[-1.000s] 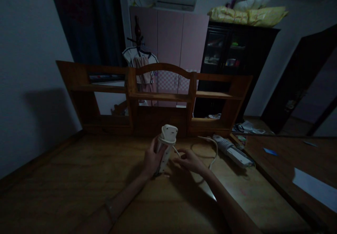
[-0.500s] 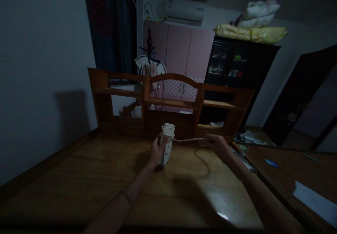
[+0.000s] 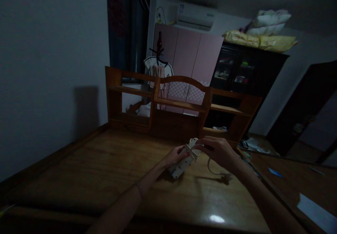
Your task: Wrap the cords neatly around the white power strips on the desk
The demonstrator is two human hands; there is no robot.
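A white power strip is held tilted above the wooden desk, its top end leaning to the right. My left hand is closed around its side. Loops of the strip's white cord cross its upper part. At the upper end, my right hand pinches the cord close against the strip. From under that hand the loose end of the cord hangs down to a plug low over the desktop. The right fingertips partly cover the strip's top.
The glossy wooden desktop is backed by a wooden shelf unit. A wall stands at the left. On the right, a lower brown surface bears a sheet of paper and a blue card.
My right hand has come in from the right to the strip's top, bringing the cord across it. The strip has tipped to the right, and the view has shifted left.
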